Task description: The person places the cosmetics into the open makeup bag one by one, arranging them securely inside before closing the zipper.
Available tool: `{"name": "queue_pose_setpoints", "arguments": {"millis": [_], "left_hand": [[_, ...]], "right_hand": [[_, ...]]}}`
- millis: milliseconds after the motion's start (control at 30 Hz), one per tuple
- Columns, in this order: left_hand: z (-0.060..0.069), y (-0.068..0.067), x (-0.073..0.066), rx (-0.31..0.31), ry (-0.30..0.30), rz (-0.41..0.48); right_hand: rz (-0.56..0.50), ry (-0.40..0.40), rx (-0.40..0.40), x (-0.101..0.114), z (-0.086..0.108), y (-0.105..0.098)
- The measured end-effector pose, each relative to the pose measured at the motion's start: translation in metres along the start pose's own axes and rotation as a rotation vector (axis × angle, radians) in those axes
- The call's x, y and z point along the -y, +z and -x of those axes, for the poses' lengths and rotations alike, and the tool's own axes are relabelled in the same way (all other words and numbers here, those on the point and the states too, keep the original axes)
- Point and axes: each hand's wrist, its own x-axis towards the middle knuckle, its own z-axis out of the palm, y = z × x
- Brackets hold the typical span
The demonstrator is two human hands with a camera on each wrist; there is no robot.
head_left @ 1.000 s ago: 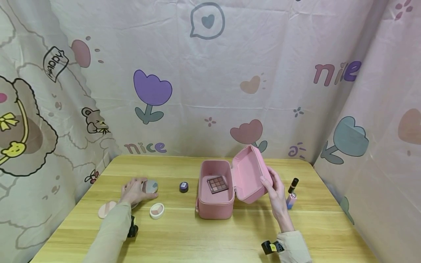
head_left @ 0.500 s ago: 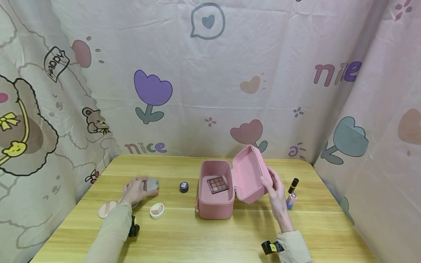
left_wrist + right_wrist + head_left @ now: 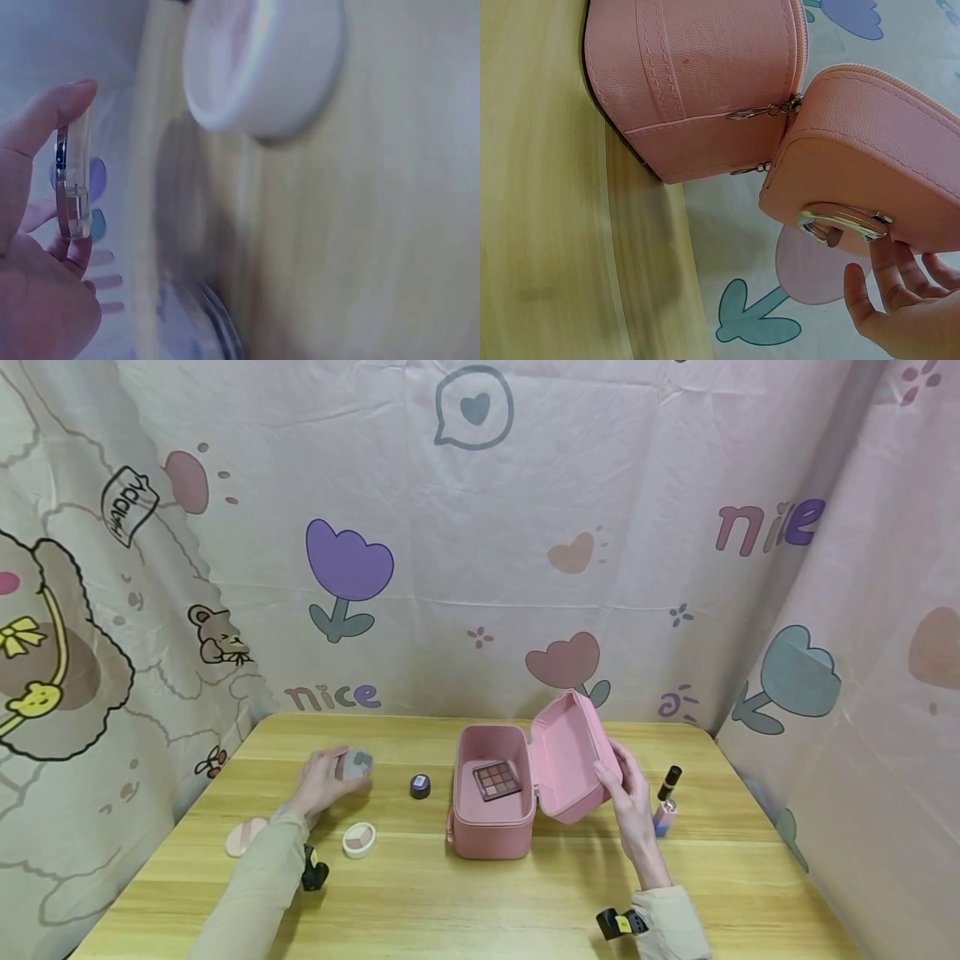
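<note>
My left hand (image 3: pixel 324 781) pinches a small flat compact (image 3: pixel 358 764) between thumb and fingers, off the table. Seen edge-on in the left wrist view, the compact (image 3: pixel 73 184) has a clear side and a shiny metallic rim. On the right, my right hand (image 3: pixel 632 789) grips the tilted-back lid (image 3: pixel 568 760) of a pink cosmetic case (image 3: pixel 491 842). In the right wrist view its fingers (image 3: pixel 889 274) lie by the lid's metal-ringed handle (image 3: pixel 847 219). An eyeshadow palette (image 3: pixel 496 781) lies inside the case.
Left of the case are a dark small jar (image 3: pixel 420 787), a white round pan of three-tone powder (image 3: pixel 359 841) and a pinkish round puff (image 3: pixel 244 837). Another round, rimmed item (image 3: pixel 191 322) sits below my left hand. A lipstick-like tube (image 3: pixel 665 818) and black tube (image 3: pixel 670 782) are at right.
My left hand has lifted the compact and shifted slightly away from me and to the right. The right hand and the lid have stayed in place.
</note>
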Motion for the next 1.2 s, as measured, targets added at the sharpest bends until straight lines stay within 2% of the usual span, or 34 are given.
{"name": "queue_pose_setpoints", "arguments": {"millis": [133,300,533,667,900,1033,1200], "left_hand": [[-0.004,0.001,-0.012,-0.041,0.061,0.025],[-0.008,0.004,-0.029,-0.056,0.091,0.091],[-0.013,0.008,-0.051,-0.037,0.077,0.191],[-0.016,0.01,-0.064,-0.041,0.1,0.199],[-0.021,0.013,-0.086,-0.044,0.181,0.197],[-0.021,0.015,-0.102,-0.026,0.196,0.207],[-0.021,0.017,-0.123,0.016,0.185,0.241]], "right_hand": [[0.001,0.002,0.001,0.0,0.0,0.0],[-0.002,0.002,0.003,-0.001,0.0,0.0],[-0.006,-0.002,0.001,0.0,0.0,0.001],[-0.008,-0.007,0.002,0.0,0.0,0.001],[-0.011,-0.008,0.003,-0.001,0.0,0.0],[-0.009,-0.009,0.004,-0.001,0.0,0.0],[-0.009,-0.011,0.006,-0.001,0.0,0.0]]}}
